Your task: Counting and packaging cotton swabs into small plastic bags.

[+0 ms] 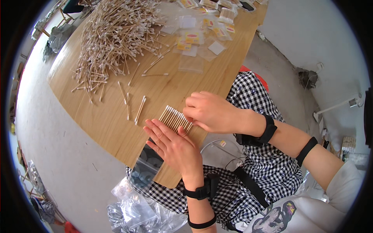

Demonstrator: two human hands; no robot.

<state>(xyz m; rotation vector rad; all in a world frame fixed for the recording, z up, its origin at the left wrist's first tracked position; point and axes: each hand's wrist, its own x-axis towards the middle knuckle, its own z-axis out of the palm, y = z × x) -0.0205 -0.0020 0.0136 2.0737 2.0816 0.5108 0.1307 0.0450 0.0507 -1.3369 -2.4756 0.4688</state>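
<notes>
A neat row of cotton swabs (pixel 169 117) lies side by side on the wooden table (pixel 105 128), close to its near corner. My left hand (pixel 178 150) rests over the lower part of the row, fingers stretched out and the thumb apart. At the row's right end, my right hand (pixel 213 112) has its fingers curled together against the swabs. Its fingertips are partly hidden, so what they pinch, if anything, cannot be made out. A few loose swabs (pixel 140 110) lie to the left of the row.
A large heap of cotton swabs (pixel 112 39) covers the far left of the table. Small clear bags (pixel 191 65) and filled packets (pixel 227 14) lie at the far right. A dark patterned plastic pouch (pixel 145 167) hangs over the near edge, above crumpled clear plastic (pixel 136 213).
</notes>
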